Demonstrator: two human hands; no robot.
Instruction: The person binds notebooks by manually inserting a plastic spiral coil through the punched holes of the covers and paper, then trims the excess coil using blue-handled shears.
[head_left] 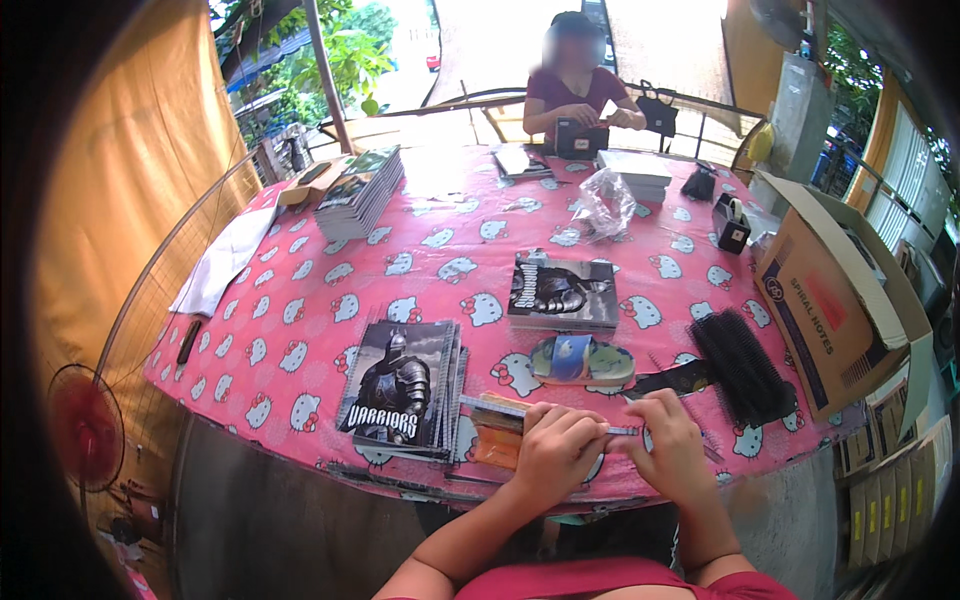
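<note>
Close to the table's near edge, my left hand (560, 452) and my right hand (665, 448) are both closed, pinching a narrow pale strip (625, 431) between them. It shows edge-on, so its kind is unclear. Left of my left hand lie an orange-brown packet (497, 445) and a stack of spiral notebooks (395, 385) with an armoured knight on the cover. A green and blue slide sandal (582, 360) rests just beyond my hands. Behind it is a pile of knight-covered sheets or booklets (563, 292). Black spiral binding coils (740, 368) lie in a bundle to the right.
An open cardboard box (825, 290) stands at the table's right edge, near a tape dispenser (733, 225). A tall notebook stack (355, 195) and white cloth (222, 262) are at the far left. Across the pink table (430, 265), a person (575, 90) handles a black box (582, 140).
</note>
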